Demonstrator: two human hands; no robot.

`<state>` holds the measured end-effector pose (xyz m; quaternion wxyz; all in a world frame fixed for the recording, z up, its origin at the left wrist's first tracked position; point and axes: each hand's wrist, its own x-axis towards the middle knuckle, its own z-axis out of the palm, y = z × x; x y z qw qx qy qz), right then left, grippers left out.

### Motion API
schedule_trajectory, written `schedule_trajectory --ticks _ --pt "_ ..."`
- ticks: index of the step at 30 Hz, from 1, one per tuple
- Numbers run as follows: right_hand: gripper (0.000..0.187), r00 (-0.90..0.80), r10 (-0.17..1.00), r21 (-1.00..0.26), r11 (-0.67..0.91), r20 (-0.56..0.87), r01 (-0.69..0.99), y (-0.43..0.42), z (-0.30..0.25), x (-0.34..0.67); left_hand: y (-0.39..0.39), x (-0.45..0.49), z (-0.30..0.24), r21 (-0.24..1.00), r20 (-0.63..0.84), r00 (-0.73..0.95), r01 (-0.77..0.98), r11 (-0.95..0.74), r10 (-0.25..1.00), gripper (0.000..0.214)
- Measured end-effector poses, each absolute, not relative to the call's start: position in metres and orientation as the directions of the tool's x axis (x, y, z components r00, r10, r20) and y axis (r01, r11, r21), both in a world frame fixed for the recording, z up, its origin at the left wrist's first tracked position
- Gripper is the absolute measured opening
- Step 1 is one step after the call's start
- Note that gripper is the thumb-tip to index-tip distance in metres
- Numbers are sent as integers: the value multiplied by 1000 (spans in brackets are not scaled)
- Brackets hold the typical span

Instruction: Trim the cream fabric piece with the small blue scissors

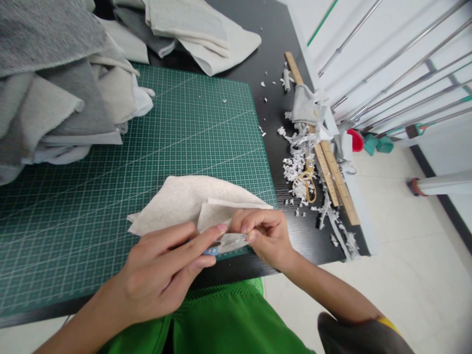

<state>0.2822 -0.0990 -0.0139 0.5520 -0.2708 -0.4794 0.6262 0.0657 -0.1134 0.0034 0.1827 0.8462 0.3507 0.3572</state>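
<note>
A beige piece of cloth (180,199) lies on the near edge of the green cutting mat (206,128), partly folded over itself. My right hand (271,238) is closed, pinching the cloth's near edge between thumb and fingers. My left hand (158,270) is closed around a small blue tool (211,251) with a thin tip, which meets the cloth's edge beside my right fingertips. Most of the tool is hidden under my fingers, so its exact kind does not show. The left index finger stretches along its top.
Grey and beige cloths (70,98) are heaped on the left, with another folded beige piece (199,34) at the back. Wooden rulers (339,182), white scraps (295,162) and a yellow-handled tool (309,179) lie along the table's right side. Metal poles (368,78) lean against the wall.
</note>
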Motion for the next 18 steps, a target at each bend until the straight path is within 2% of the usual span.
schedule_trajectory --ticks 8,14,18 --pt "22 -207 973 -923 12 98 -384 -102 -19 283 -112 67 2 654 430 472 425 -626 769 39" --pt "16 -203 958 -933 125 202 -337 -98 -8 284 -113 63 5 691 390 458 428 -582 799 38" --pt "12 -208 926 -932 263 316 -249 -96 0 286 -115 52 6 713 402 364 452 -536 840 41"
